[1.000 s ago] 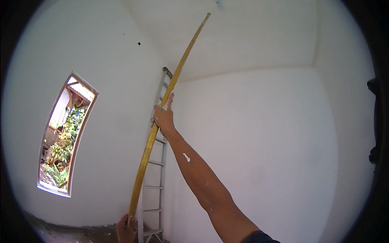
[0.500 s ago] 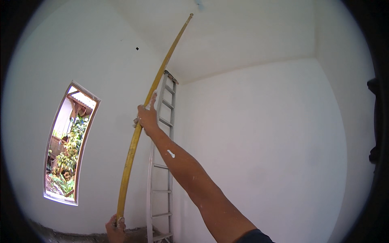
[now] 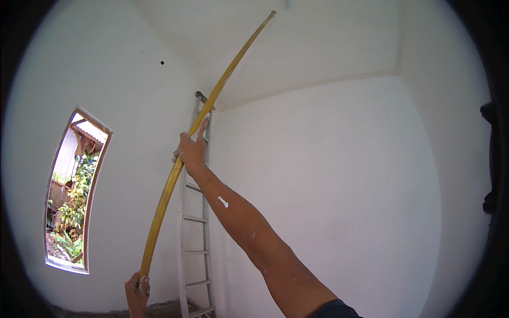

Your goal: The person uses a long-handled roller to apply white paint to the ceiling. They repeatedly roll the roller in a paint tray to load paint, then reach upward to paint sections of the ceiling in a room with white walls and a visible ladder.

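Observation:
A long yellow pole [image 3: 160, 217] slants up from the lower left toward the ceiling, its far end leaning right. Around its lower end my left hand [image 3: 137, 292] is closed. Higher up, my right hand [image 3: 192, 151] grips the middle of the pole, with one finger stretched along it. White paint-like smears mark the right hand and forearm. The pole's tip lies close to a small pale bluish spot [image 3: 288, 4] at the top of the view; whether they touch I cannot tell.
An aluminium ladder [image 3: 181, 249] stands upright behind the pole, near the corner. To the left, a narrow window opening [image 3: 74, 191] shows plants outside. White walls [image 3: 328, 185] rise to a pale ceiling [image 3: 328, 42]. Dark rough material runs along the left wall's foot.
The pole's top has swung right and its lower end, with my left hand, has shifted left, so it leans more. Window and ladder appear farther left in the view.

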